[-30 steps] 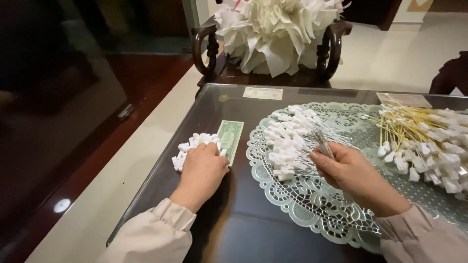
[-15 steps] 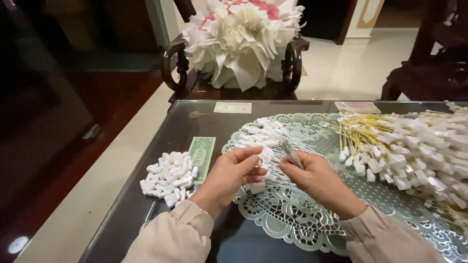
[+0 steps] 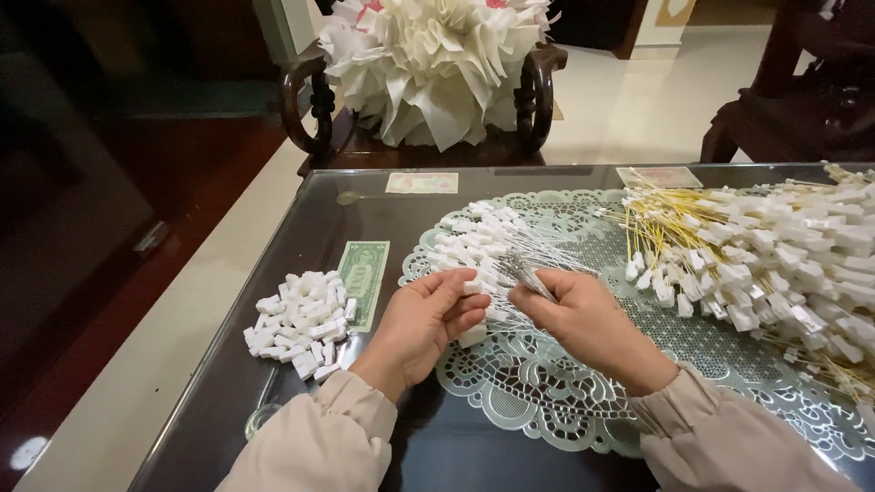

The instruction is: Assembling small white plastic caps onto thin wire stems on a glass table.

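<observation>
My left hand [image 3: 427, 321] pinches a small white plastic block [image 3: 472, 288] between thumb and fingertips, another white block [image 3: 472, 335] just under the fingers. My right hand [image 3: 583, 319] grips a thin bundle of grey wire ties [image 3: 527, 273] that fan out up and right. Both hands meet over the left edge of a pale green lace doily [image 3: 547, 410]. A pile of white-tagged grey ties [image 3: 483, 244] lies just beyond my fingers.
A heap of loose white blocks [image 3: 299, 323] and a green banknote [image 3: 365, 278] lie left on the dark glass table [image 3: 301, 237]. Yellow ties with white tags [image 3: 775, 255] pile up at right. A carved wooden chair holding white paper flowers [image 3: 428, 64] stands behind the table.
My left hand left the heap of white blocks and came right to meet my right hand, now holding a block against the ties. The view shifted left and down.
</observation>
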